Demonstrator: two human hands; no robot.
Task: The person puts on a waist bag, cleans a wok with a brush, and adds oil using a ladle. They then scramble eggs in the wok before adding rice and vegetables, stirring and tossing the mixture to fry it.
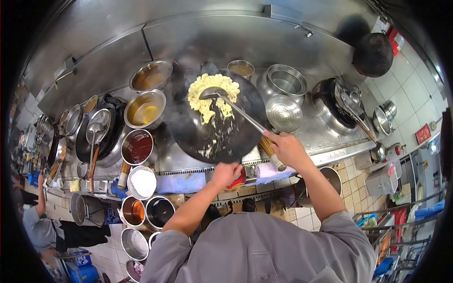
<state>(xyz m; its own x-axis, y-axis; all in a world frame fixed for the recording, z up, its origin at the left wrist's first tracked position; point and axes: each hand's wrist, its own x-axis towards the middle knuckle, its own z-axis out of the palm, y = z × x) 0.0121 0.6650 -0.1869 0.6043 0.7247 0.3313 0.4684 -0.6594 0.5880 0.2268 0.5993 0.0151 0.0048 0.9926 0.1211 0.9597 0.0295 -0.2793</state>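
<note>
Yellow scrambled egg (pixel 200 94) lies in the upper part of a large dark wok (pixel 188 132). Closed around the handle of a long metal ladle (pixel 243 114) is my right hand (pixel 286 150); the ladle's bowl rests on the egg. My left hand (pixel 226 174) is closed at the wok's near edge, beside a red cloth (pixel 239 180). What its fingers grip is hidden. A bamboo brush (pixel 273 155) lies just left of my right hand.
Left of the wok stand bowls of yellow oil (pixel 145 109), dark red sauce (pixel 140 147) and white powder (pixel 142 183). A perforated strainer (pixel 284 114) and metal pot (pixel 287 81) are on the right. A co-worker (pixel 40 221) stands at far left.
</note>
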